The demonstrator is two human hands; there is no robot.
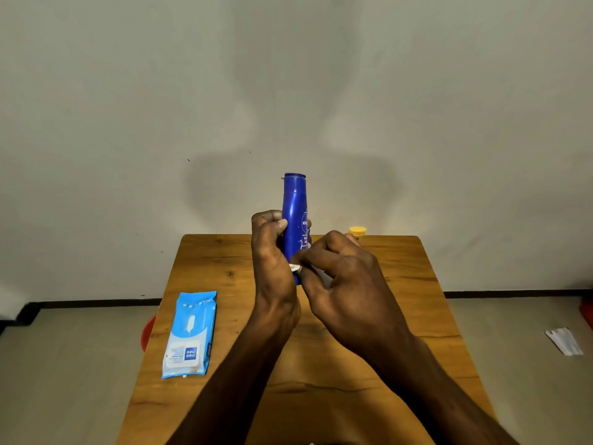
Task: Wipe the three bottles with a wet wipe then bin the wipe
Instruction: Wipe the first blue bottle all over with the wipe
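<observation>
1. The left hand (272,248) grips the blue bottle (295,207) around its middle, holding it upright above the table (401,284), cap end up.
2. The right hand (340,274) pinches the wipe (295,268) against the bottle's lower part; only a small white edge of it shows.
3. To wipe well, I would turn the bottle in the left hand while the right drags the wipe along its full length, cap included.
4. Keep the left grip firm: a damp bottle is likely slippery.
5. A yellow-capped bottle (357,231) stands behind the right hand; a third is not visible.
6. The wipe pack (191,335) lies at the table's left; something red (148,332), perhaps the bin, sits below that edge.
</observation>
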